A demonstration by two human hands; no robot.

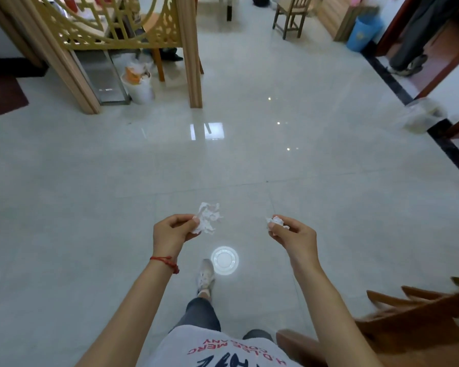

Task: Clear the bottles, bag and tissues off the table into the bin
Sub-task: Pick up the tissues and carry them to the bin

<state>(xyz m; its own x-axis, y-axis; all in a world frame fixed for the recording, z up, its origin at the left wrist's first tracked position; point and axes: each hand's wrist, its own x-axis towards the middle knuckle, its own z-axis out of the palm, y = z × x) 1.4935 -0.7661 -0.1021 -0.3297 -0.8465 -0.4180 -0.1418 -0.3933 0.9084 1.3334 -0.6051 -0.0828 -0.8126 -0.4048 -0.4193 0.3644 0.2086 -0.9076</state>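
Left hand (174, 230) pinches a crumpled tissue (208, 218); right hand (293, 234) pinches a smaller wad (276, 222). Both bins lie ahead: white bin (138, 87) far forward-left (nearer the left hand), blue bin (363, 33) farther forward-right.

Crumpled white tissue (208, 218) — smaller wad (276, 223) — both pinched.

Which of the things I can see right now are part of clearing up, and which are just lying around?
Part of the job:
- crumpled tissue pinched in the left hand
- smaller tissue wad pinched in the right hand
- white bin by the wooden screen, already holding rubbish

Just lying about:
- blue bin far right
- wooden chair
- round white lid on the floor
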